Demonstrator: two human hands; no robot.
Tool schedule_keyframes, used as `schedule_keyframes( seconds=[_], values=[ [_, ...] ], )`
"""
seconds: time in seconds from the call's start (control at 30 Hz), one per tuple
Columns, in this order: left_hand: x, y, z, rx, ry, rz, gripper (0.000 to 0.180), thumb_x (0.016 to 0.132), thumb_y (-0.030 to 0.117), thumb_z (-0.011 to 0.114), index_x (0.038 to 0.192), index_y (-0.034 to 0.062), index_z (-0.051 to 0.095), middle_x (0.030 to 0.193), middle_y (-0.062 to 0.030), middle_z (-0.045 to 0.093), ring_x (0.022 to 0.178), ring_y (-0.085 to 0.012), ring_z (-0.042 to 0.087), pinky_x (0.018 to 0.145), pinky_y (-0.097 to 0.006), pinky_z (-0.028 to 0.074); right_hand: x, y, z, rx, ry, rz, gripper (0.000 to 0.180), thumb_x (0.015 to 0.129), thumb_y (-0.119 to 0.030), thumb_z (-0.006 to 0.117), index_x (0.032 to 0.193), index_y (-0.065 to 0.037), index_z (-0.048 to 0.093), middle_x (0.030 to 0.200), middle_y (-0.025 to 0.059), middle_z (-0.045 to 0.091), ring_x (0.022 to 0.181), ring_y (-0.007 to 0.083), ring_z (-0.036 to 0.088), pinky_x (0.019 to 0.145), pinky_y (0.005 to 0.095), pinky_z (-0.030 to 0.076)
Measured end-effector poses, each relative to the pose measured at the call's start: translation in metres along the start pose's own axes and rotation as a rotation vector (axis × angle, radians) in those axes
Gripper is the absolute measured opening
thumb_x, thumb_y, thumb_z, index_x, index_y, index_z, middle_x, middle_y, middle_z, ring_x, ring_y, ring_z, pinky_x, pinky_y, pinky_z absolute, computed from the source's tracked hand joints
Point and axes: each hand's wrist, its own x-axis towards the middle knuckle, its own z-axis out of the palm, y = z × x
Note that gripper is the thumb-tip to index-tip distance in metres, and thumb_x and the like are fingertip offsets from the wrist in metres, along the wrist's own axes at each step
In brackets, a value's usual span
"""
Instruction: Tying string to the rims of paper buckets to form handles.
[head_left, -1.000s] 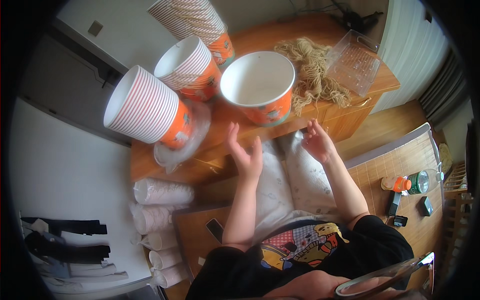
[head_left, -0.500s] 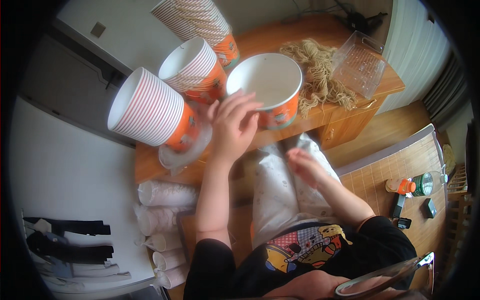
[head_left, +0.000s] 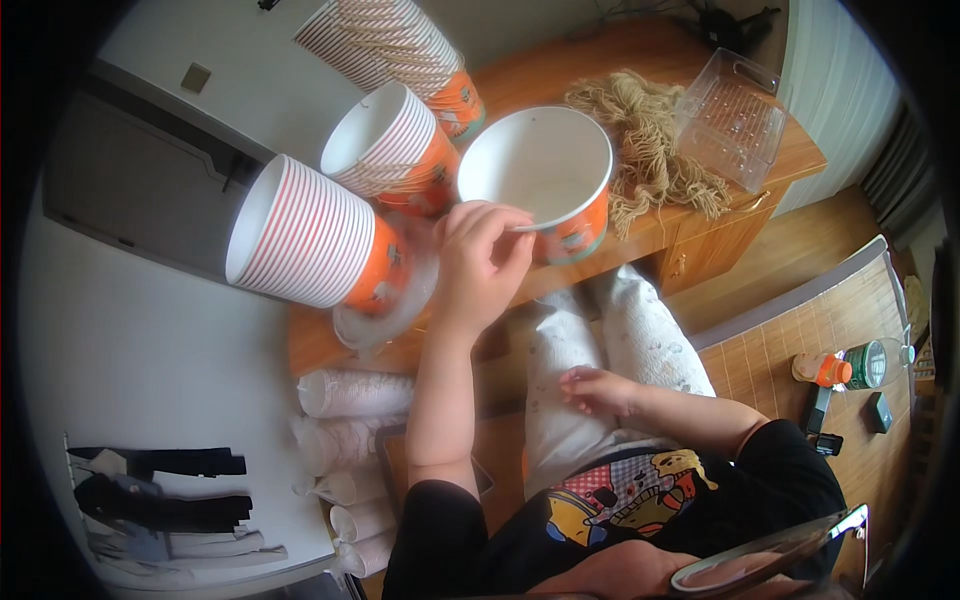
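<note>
A large orange paper bucket (head_left: 572, 225) with a white inside stands at the desk's front edge. Its near-left rim is pinched between the thumb and fingers of my left hand (head_left: 482, 262). My right hand (head_left: 600, 392) is low over my lap, fingers curled together; whatever they may hold is too small to make out. To the left, a tilted stack of nested paper buckets (head_left: 310, 235) rests by a clear plastic bag (head_left: 385, 320). Behind it is a shorter stack of buckets (head_left: 385, 140) with twine cords on it.
A taller corded bucket stack (head_left: 400, 50) leans at the back. Right of the bucket lie a bundle of tan twine cords (head_left: 645, 140) and a clear plastic tray (head_left: 735, 120) on the wooden desk (head_left: 540, 70). Wrapped sleeves of cups (head_left: 355, 393) lie below left; bottles (head_left: 865, 362) stand at right.
My left hand has closed on the bucket's rim. My right hand has moved down and back toward my lap. The whole view has shifted slightly.
</note>
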Motion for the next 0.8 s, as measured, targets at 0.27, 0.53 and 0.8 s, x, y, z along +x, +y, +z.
schedule_keyframes(
  seconds=[0.27,0.53,0.8],
  values=[
    [0.001,0.002,0.003,-0.051,0.008,-0.022,0.011,0.078,0.004,0.066,0.089,0.0056,0.064,0.092,-0.0061,0.067,0.096,-0.0281,0.056,0.086,-0.039,0.044,-0.001,-0.012,-0.007,-0.043,0.082,-0.096,0.027,0.092,-0.015,0.062,0.117,-0.010,0.054,0.094,0.0006,0.062,0.075,0.0087,0.053,0.066,0.0217,0.043],
    [0.006,0.005,0.005,-0.015,-0.016,-0.042,0.010,0.079,0.005,0.066,0.089,0.0044,0.063,0.089,-0.0071,0.065,0.092,-0.0282,0.055,0.081,-0.038,0.046,0.009,-0.002,-0.016,-0.044,0.053,-0.093,0.022,0.092,-0.012,0.061,0.114,-0.008,0.058,0.098,0.0018,0.063,0.080,0.0105,0.055,0.071,0.0221,0.045],
    [0.009,0.005,0.008,-0.044,-0.015,-0.042,0.010,0.078,0.004,0.065,0.087,0.0038,0.063,0.087,-0.0072,0.065,0.090,-0.0275,0.054,0.078,-0.037,0.047,0.008,-0.004,-0.016,-0.047,0.053,-0.090,0.019,0.093,-0.013,0.060,0.111,-0.006,0.059,0.093,0.0019,0.062,0.077,0.0100,0.054,0.070,0.0211,0.044]
  ],
)
